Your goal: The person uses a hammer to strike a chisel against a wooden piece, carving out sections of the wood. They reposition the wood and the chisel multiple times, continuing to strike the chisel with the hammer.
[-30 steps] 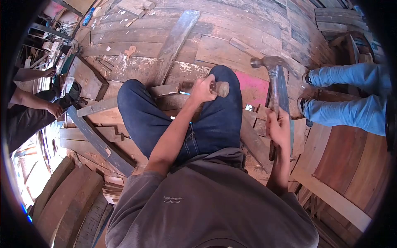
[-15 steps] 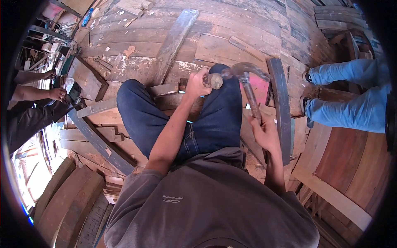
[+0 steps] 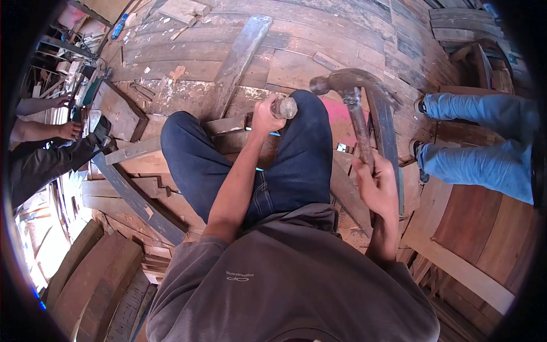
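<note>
My left hand (image 3: 265, 118) is closed around a chisel (image 3: 285, 108) between my knees. The worn round butt of its handle faces up, while its blade is hidden below the hand. Under that hand lies a wooden piece (image 3: 225, 126), partly covered by my arm and legs. In my right hand (image 3: 377, 185) is a claw hammer (image 3: 356, 105), gripped by its handle. The hammer's head is raised to the right of the chisel, apart from it, with the striking face towards the chisel.
A long plank (image 3: 242, 57) lies on the board floor ahead. Dark curved timbers (image 3: 139, 196) lie left and right. A person in blue trousers (image 3: 478, 165) stands at right; another person's hands (image 3: 69, 130) work at far left. Stacked boards (image 3: 473, 222) fill the lower right.
The hammer has swung up and right, away from the chisel's butt, with my right hand moving right too. My left hand and the chisel have shifted slightly left.
</note>
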A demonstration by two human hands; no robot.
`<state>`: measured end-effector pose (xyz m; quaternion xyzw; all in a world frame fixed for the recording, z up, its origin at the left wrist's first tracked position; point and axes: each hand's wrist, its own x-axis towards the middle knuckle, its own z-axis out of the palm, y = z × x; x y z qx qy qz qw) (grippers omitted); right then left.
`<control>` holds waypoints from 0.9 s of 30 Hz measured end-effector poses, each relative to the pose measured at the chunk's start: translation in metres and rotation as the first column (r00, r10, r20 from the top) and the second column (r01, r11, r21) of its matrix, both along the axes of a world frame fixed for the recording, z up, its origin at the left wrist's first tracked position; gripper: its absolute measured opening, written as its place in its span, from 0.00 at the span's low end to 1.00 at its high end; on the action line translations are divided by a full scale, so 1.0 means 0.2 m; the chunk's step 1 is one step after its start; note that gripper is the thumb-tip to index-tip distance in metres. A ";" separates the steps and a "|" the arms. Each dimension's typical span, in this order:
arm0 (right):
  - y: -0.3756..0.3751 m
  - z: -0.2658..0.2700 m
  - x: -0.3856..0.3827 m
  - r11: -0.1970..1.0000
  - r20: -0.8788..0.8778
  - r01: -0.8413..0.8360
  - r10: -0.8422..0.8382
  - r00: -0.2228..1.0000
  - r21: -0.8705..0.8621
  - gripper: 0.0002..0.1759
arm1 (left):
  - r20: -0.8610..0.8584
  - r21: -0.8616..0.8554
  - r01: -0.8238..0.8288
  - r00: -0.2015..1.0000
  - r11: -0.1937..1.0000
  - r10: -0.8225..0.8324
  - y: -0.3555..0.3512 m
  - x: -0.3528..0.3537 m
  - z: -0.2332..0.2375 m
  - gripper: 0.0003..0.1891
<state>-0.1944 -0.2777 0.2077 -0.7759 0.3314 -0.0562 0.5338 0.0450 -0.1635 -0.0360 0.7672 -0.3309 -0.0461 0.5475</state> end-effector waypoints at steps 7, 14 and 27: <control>0.07 -0.19 -0.03 0.997 0.079 0.046 -0.041 0.996 -0.066 0.06 | -0.043 0.000 0.015 0.999 1.000 -0.015 0.01 0.00 -0.01 0.15; -0.01 -0.39 -0.11 0.982 0.131 0.039 -0.014 0.991 -0.185 0.07 | 0.006 0.136 0.075 0.997 0.988 -0.077 0.04 -0.03 -0.08 0.16; 0.02 -0.53 -0.09 0.997 -0.163 0.071 -0.073 0.984 -0.021 0.11 | 0.010 -0.090 0.081 0.997 0.993 -0.081 0.01 -0.04 -0.04 0.14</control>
